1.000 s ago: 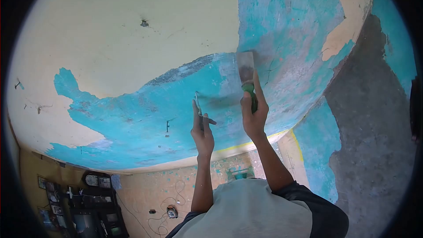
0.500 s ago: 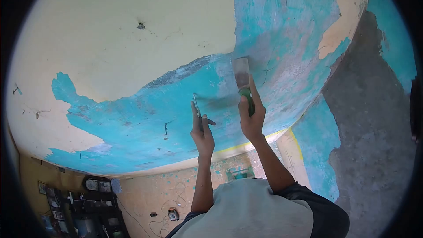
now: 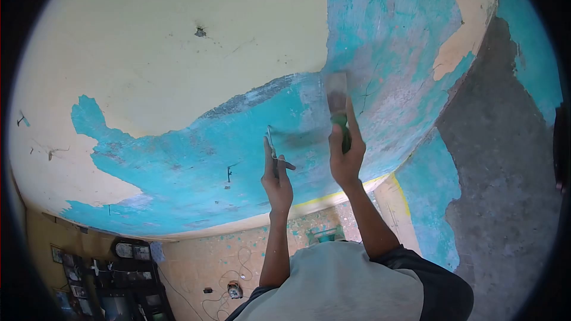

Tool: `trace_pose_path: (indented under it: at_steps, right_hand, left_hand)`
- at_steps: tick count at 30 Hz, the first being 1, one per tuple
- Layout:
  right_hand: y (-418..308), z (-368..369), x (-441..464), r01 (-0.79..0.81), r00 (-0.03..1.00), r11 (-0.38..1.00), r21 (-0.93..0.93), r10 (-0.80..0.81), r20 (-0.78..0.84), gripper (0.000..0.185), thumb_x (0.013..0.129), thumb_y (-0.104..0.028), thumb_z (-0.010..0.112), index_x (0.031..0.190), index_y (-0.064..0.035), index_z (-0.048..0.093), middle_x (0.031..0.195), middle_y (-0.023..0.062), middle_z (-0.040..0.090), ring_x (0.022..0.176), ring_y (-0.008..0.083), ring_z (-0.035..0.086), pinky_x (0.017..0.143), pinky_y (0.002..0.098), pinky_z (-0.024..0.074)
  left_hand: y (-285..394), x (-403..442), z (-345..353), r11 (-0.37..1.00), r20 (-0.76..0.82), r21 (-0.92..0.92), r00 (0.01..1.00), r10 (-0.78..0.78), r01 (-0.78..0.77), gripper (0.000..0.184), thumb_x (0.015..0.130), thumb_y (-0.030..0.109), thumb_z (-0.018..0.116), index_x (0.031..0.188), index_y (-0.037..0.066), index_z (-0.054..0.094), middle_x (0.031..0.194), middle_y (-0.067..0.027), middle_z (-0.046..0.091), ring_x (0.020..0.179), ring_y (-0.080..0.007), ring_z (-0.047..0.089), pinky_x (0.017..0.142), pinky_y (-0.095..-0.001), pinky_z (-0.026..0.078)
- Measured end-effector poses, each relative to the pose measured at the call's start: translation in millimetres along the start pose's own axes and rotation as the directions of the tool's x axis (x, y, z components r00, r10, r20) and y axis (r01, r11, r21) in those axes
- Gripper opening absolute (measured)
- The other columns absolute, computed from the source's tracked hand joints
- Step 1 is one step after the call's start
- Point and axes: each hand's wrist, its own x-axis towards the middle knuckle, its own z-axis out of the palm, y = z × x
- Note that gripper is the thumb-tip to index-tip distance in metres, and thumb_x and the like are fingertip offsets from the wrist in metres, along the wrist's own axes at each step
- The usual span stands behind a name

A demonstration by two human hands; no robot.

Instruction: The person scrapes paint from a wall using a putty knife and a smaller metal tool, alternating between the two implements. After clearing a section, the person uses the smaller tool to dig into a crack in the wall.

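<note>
My right hand (image 3: pixel 348 157) is closed round the green handle of a putty knife (image 3: pixel 337 90). Its broad metal blade points up at the wall, beside the corner where cream paint meets the bared turquoise patch (image 3: pixel 196 160). Whether the blade touches the surface, I cannot tell. Lower and to the left, my left hand (image 3: pixel 277 187) is closed on a thin tool (image 3: pixel 272 141) with a pale metal edge and a dark end. The fingers cover part of it, so its exact kind is unclear. It points up at the turquoise surface.
Cream paint (image 3: pixel 148 35) covers the upper left wall. Small hooks (image 3: pixel 229 173) stick out of it. Bare grey plaster (image 3: pixel 499 160) lies right. Below are a floor (image 3: pixel 190 261) with paint flakes, a coiled cord, a small machine (image 3: pixel 235 289) and a dark shelf unit (image 3: pixel 131 279).
The view has shifted a little, so the wall sits further right. Both hands appear slightly further right, and the putty knife blade is a bit higher. Both hands keep their grips.
</note>
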Motion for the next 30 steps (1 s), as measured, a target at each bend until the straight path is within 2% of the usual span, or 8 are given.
trace_pose_path:
  at_steps: [1,3,9,16,18,19,21,30]
  right_hand:
    - [-15,-3,14,-0.063,0.998,0.998,0.017,0.063,0.03,0.056,0.111,-0.014,0.051,0.165,-0.0048,0.038,0.115,0.0146,0.074,0.071,0.007,0.054,0.062,0.026,0.0464]
    - [-25,-3,19,-0.127,0.99,0.991,0.03,0.126,0.058,0.056,0.111,-0.014,0.051,0.165,-0.0044,0.038,0.122,0.0169,0.074,0.07,0.0074,0.054,0.062,0.026,0.0467]
    - [-5,-2,4,-0.006,1.0,1.0,-0.018,0.006,0.015,0.057,0.111,-0.015,0.052,0.166,-0.0053,0.038,0.103,0.011,0.072,0.07,0.0069,0.052,0.062,0.0255,0.0453]
    - [-32,-4,17,-0.236,0.972,0.96,0.154,0.23,0.055,0.057,0.111,-0.017,0.055,0.165,-0.005,0.039,0.104,0.0057,0.069,0.075,0.0071,0.05,0.066,0.0248,0.045]
    - [-31,-3,18,-0.251,0.968,0.954,0.164,0.243,0.064,0.057,0.111,-0.017,0.056,0.165,-0.0049,0.04,0.104,0.0048,0.068,0.077,0.0068,0.05,0.067,0.0247,0.0452]
    - [-29,-3,14,-0.252,0.968,0.956,0.151,0.245,0.062,0.057,0.111,-0.017,0.055,0.165,-0.0049,0.04,0.104,0.0046,0.068,0.077,0.0065,0.05,0.068,0.0243,0.0449]
    - [-18,-3,7,-0.248,0.969,0.959,0.14,0.242,0.056,0.057,0.111,-0.016,0.055,0.165,-0.0049,0.04,0.104,0.0044,0.068,0.078,0.0062,0.05,0.068,0.0239,0.0446]
    - [-57,-3,67,-0.186,0.981,0.956,0.227,0.194,-0.017,0.057,0.109,-0.013,0.058,0.164,-0.0053,0.042,0.094,-0.0008,0.065,0.073,0.0048,0.047,0.063,0.0226,0.0412]
  left_hand:
    - [4,0,0,1.0,0.001,-0.001,1.0,-0.001,0.001,0.058,0.114,0.012,0.047,0.169,0.011,0.029,0.073,0.0003,0.068,0.059,-0.0013,0.036,0.055,-0.023,0.036]
    - [13,0,0,0.992,0.008,-0.03,0.993,-0.122,0.122,0.063,0.109,0.001,0.046,0.169,0.011,0.031,0.072,-0.0028,0.06,0.072,-0.0058,0.05,0.075,-0.0228,0.043]
    - [15,1,-2,0.99,0.018,-0.041,0.99,-0.137,0.138,0.062,0.109,0.003,0.047,0.169,0.011,0.032,0.073,-0.0028,0.061,0.071,-0.0059,0.05,0.073,-0.0221,0.042]
    - [10,2,-5,0.99,0.035,-0.038,0.99,-0.136,0.137,0.061,0.11,0.004,0.047,0.169,0.011,0.032,0.073,-0.0015,0.062,0.069,-0.0057,0.047,0.071,-0.0216,0.041]
    - [5,3,-4,0.999,0.024,-0.038,0.999,-0.028,0.029,0.057,0.114,0.013,0.047,0.169,0.009,0.031,0.073,0.0009,0.067,0.058,-0.0008,0.039,0.053,-0.0237,0.035]
    - [5,0,-4,0.999,0.029,-0.039,0.999,-0.033,0.034,0.057,0.114,0.013,0.047,0.169,0.009,0.031,0.073,0.0009,0.067,0.058,-0.0008,0.039,0.053,-0.0237,0.035]
    - [9,1,-5,0.99,0.046,-0.077,0.992,-0.114,0.117,0.061,0.11,0.004,0.047,0.169,0.012,0.031,0.073,-0.0011,0.062,0.069,-0.0054,0.046,0.073,-0.0212,0.041]
    - [14,2,-7,0.989,0.057,-0.086,0.991,-0.117,0.122,0.062,0.11,0.003,0.046,0.169,0.012,0.031,0.072,-0.0005,0.062,0.067,-0.0055,0.041,0.074,-0.0217,0.042]
